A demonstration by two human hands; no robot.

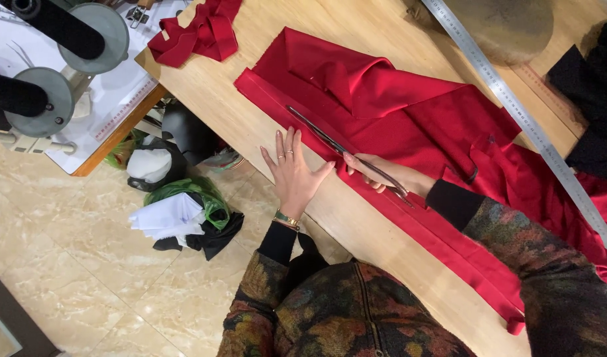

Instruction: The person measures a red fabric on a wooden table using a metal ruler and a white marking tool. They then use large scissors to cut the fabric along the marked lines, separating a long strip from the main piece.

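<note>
Two bare hands work at a wooden table (pixel 356 225) that runs on a slant across the view, seen from above. Far left, on another table, stand two grey discs (pixel 65 66) on black rods. Below them the pale tiled floor (pixel 72 264) holds a heap of white, green and black scraps (pixel 184 215). Near the table's upper left corner lies a small crumpled strip (pixel 197 32) of red cloth.

Next comes the left hand (pixel 295 173), open and flat, fingers spread slightly apart, palm down on the bare wood just beside the edge of the red fabric (pixel 409 112). It grips nothing. Rings show on two fingers and a gold watch (pixel 287 219) sits at the wrist, above a dark sleeve.

The fabric spreads over the middle and right of the table, with a long folded band (pixel 422 228) along its near edge and loose folds bunched higher up. The right hand (pixel 386 175) rests on this band, closed around the handles of long dark scissors (pixel 336 147). The blades point up and left along the cloth, close together; I cannot tell whether they are fully shut.

Further right, a long metal ruler (pixel 528 125) lies diagonally across the table and over the fabric. Black cloth (pixel 591 99) sits at the far right edge. At the bottom is the person's patterned sweater (pixel 356 317).
</note>
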